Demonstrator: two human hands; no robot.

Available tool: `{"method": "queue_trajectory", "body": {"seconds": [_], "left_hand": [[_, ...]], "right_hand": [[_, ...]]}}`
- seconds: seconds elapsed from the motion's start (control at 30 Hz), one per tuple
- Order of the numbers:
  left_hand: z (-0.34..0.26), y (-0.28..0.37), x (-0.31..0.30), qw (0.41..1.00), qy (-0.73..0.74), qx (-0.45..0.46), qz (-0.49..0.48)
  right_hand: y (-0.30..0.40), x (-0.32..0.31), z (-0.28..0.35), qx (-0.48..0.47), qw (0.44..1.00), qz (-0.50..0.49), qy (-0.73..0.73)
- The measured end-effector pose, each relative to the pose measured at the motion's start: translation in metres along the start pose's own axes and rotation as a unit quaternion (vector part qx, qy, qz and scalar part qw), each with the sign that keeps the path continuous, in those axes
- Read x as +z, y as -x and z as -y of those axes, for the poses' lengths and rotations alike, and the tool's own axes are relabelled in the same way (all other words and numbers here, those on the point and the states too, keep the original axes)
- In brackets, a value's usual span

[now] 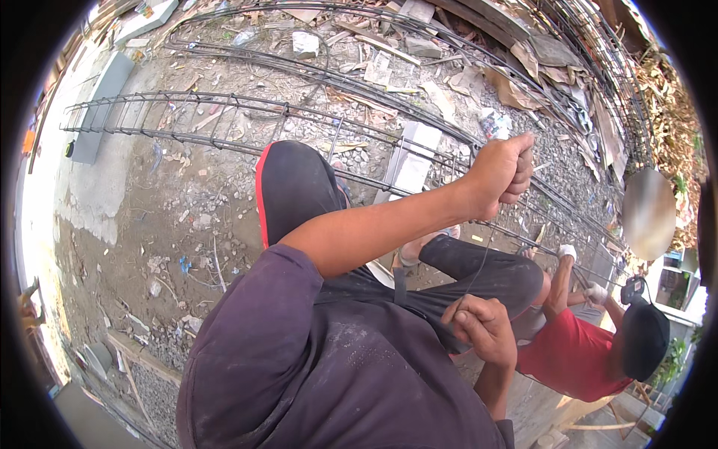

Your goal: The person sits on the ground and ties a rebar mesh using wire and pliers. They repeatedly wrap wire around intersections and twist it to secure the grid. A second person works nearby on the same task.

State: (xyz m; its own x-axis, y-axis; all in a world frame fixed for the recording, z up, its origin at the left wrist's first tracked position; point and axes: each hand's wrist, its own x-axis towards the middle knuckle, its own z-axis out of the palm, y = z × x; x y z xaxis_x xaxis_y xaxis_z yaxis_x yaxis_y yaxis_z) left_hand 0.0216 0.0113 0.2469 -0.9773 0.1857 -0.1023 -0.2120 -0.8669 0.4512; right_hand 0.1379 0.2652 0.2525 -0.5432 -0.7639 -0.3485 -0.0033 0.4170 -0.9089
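Observation:
A thin metal wire (483,261) runs in a curve between my hands. My left hand (502,177) is a closed fist above the rebar cage, with the wire leading up to its underside; the fingers hide the grip itself. Lower down, in front of my chest, my right hand (482,328) pinches the wire's lower part between thumb and fingers. The long rebar cage (224,120), made of bars with tied stirrups, crosses in front of my knees. A pale block (415,151) lies beneath the cage, close to my left forearm.
A co-worker in a red shirt (572,348) and white gloves works at the cage's right end. Long loose bars (314,67) lie beyond it. More cages (611,73), wood planks (488,22) and rubble stand farther out. A grey slab (104,109) sits at the left end.

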Motion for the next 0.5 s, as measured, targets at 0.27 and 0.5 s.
{"method": "queue_trajectory", "body": {"seconds": [0.27,0.5], "left_hand": [[-0.043,0.002,-0.007,0.982,0.006,0.143,-0.122],[0.011,0.008,0.009,0.988,-0.105,0.086,-0.076]], "right_hand": [[0.024,0.007,-0.022,0.206,0.965,-0.141,-0.077],[-0.011,0.036,-0.013,-0.014,0.917,-0.399,-0.010]]}}
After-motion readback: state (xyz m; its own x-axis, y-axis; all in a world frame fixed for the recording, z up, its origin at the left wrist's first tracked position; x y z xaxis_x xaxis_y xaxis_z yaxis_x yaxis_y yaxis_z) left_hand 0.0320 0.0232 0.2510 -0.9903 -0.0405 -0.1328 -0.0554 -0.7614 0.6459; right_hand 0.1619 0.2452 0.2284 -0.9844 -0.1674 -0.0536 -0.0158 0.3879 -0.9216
